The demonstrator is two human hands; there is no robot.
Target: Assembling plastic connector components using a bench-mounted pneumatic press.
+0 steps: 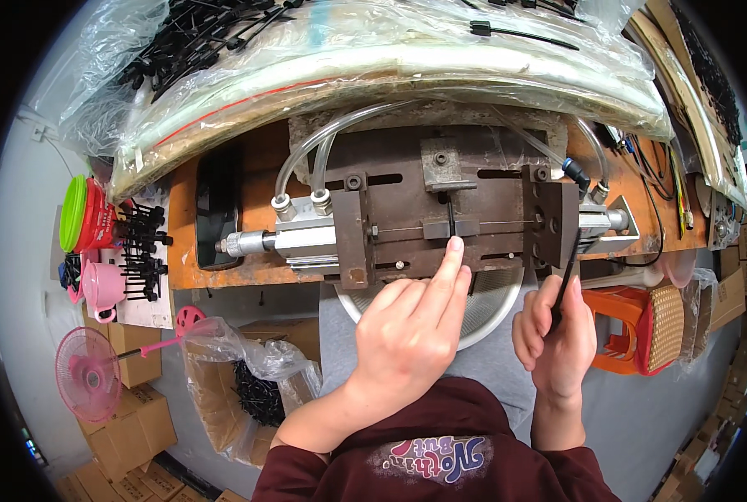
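Observation:
On the bench a dark metal fixture point(407, 180) holds a slim black part point(451, 219) upright between two small jaw blocks point(467, 227) at its middle. My left hand point(411, 326) reaches up to it, index finger stretched out with the tip at the near end of that part; the other fingers bend and the thumb is hidden. Beside the fixture's right end plate, my right hand point(562, 330) pinches a thin black rod point(568, 272), which stands up tilted from the fingers. Air cylinders point(306, 243) with clear hoses point(306, 146) flank the fixture.
A plastic-covered shelf point(390, 71) with black parts spans the far side. Under the fixture sits a white basket point(478, 322). At left are a pink fan point(89, 374), cartons point(131, 427) and a lined box point(214, 393); at right, an orange stool point(620, 322).

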